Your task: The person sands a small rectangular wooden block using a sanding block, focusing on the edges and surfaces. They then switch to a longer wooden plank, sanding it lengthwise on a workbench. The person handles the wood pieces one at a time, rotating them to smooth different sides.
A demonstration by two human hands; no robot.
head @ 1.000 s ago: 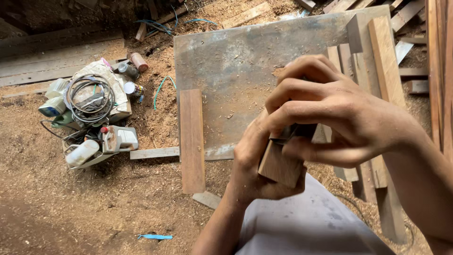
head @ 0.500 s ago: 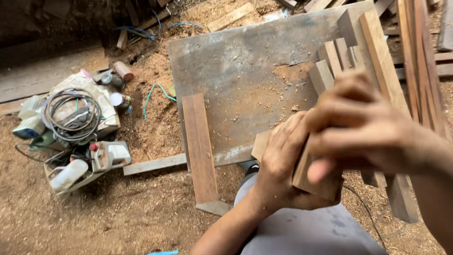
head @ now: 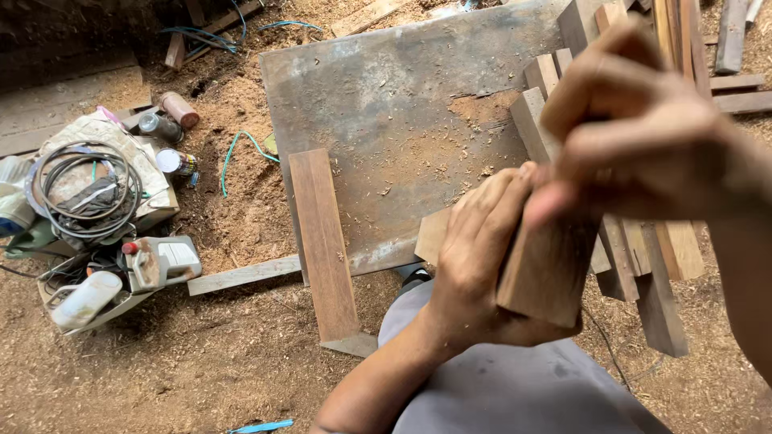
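Closest to the lens, over the grey-clad lap (head: 515, 394): left hand (head: 482, 257) wrapped about a short wooden block (head: 547, 269), fingers curled over its left face, thumb side hidden behind it. Block held nearly upright, long axis running from lap up toward the right hand (head: 635, 133), lower end tilted a little to the right. Right hand directly above, clenched down onto the block's top end, fingers bunched and blurred; whether pinching something small against the wood, cannot tell. Both hands touching the block, left lower and nearer the body. Just beyond, loose wood strips (head: 643, 257) lying side by side. Farther out, a dusty metal sheet (head: 386, 104) with a flat plank (head: 322, 241) across its near edge. Far left, a coiled cable (head: 80, 189) among bottles on sawdust
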